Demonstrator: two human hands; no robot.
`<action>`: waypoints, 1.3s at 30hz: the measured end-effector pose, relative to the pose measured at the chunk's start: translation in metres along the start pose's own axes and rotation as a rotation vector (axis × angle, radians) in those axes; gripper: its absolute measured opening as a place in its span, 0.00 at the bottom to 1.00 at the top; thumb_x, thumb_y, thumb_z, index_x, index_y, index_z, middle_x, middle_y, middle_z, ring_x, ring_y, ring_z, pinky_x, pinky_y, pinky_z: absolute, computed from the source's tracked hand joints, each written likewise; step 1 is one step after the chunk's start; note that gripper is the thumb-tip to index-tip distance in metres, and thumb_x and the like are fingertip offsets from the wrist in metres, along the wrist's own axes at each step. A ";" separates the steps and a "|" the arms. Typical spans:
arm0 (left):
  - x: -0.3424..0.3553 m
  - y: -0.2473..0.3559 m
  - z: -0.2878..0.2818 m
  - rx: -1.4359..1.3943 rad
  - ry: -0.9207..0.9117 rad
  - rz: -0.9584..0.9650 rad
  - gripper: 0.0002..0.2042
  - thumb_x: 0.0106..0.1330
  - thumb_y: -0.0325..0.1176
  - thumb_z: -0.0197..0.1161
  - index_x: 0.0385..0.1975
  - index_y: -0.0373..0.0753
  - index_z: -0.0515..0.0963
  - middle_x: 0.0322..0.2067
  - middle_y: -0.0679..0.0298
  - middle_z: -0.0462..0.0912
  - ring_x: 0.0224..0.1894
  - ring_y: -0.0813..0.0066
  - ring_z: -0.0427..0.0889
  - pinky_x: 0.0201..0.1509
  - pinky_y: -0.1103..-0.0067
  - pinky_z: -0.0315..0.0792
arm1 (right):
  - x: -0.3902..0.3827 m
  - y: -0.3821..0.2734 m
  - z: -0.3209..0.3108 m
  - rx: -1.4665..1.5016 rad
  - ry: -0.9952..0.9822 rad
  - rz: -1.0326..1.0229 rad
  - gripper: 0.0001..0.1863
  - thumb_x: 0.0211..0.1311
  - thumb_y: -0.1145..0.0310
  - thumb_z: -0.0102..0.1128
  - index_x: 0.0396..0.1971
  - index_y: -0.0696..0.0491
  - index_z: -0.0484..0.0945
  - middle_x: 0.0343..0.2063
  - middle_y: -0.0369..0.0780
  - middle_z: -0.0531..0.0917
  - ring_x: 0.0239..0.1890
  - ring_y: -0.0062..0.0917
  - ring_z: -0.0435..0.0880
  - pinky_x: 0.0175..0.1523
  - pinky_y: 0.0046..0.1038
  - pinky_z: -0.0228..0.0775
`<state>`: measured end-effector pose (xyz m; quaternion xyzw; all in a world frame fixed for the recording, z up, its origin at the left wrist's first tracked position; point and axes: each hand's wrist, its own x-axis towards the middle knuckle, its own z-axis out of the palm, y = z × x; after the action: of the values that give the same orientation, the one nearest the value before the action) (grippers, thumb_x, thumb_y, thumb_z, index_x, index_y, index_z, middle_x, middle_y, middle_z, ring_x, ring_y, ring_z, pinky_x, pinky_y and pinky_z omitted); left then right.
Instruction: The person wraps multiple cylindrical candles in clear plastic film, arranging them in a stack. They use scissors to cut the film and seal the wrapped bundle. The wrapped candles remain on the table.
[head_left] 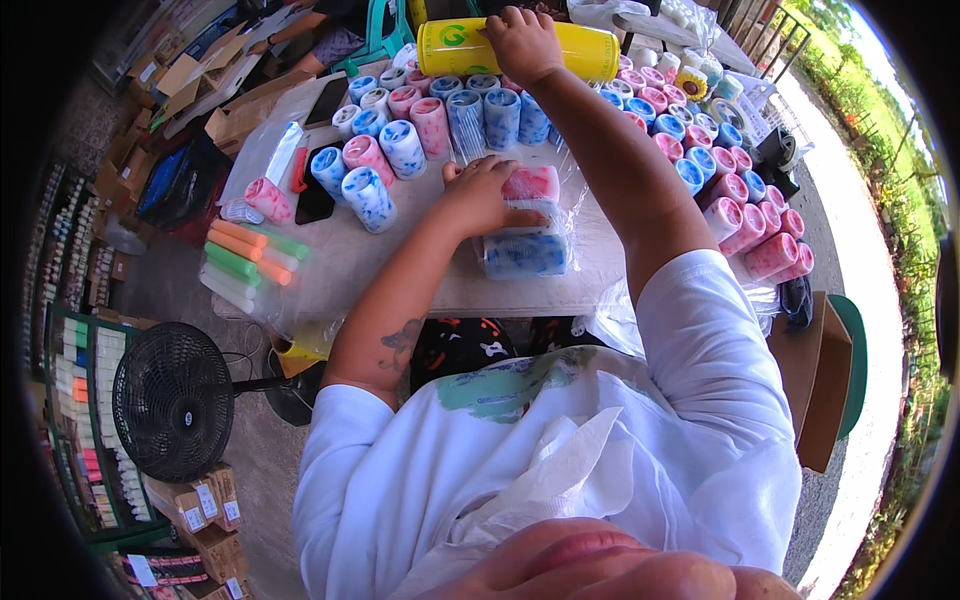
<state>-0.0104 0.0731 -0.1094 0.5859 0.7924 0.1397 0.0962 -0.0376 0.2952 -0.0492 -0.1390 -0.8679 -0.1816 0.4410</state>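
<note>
On the table before me, my left hand (482, 197) presses and grips a bundle of pink and blue marbled pillar candles (526, 256) wrapped in clear film. The candles lie on their sides, pink above blue. Farther back, my right hand (526, 47) is closed over the top of a long yellow roll of plastic wrap (455, 48), which lies crosswise behind the standing candles. Clear film (466, 140) stretches between the roll and the bundle. Upright blue, white and pink marbled candles (403, 149) stand between roll and bundle.
More candles (735, 215) crowd the table's right side. Left are orange, green and white sticks (245, 258) in clear plastic, a dark phone (315, 200) and a red cutter (299, 170). A black fan (175, 400) stands left of the table. Another person's arm (285, 32) shows at far left.
</note>
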 end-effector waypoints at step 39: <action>0.002 -0.002 -0.006 0.062 0.008 0.015 0.45 0.46 0.65 0.67 0.62 0.41 0.67 0.62 0.57 0.66 0.66 0.60 0.63 0.65 0.64 0.44 | -0.131 0.111 -0.257 0.106 -0.178 0.380 0.40 0.58 0.55 0.60 0.69 0.44 0.54 0.71 0.43 0.48 0.73 0.45 0.40 0.65 0.66 0.40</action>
<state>-0.0150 0.0737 -0.1044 0.5939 0.7924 0.1184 0.0739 0.2660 0.2711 0.0056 -0.2919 -0.8700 -0.0363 0.3957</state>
